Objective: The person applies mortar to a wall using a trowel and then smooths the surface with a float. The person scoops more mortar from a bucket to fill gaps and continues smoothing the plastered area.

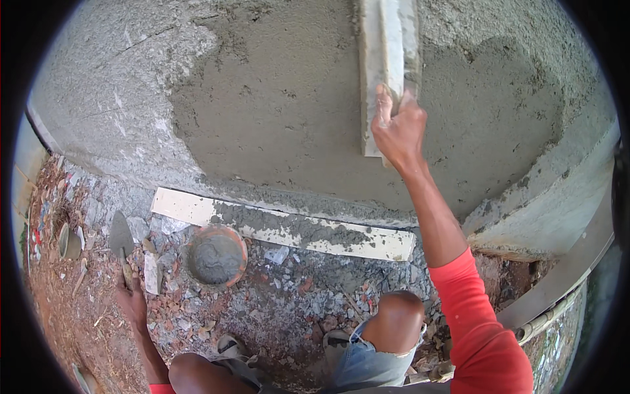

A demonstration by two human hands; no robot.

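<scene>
Right hand (403, 126): 2 o'clock, fingers clamped round one straightedge (392, 49), top cut off
Left hand (133, 297): 8 o'clock, fingers round one trowel (121, 235), tips hidden

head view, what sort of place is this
Probably an outdoor building site: fresh-looking grey mortar is spread on a rough wall, a round bucket of mortar stands on rubble-strewn ground, and the left hand holds a pointed trowel.
</scene>
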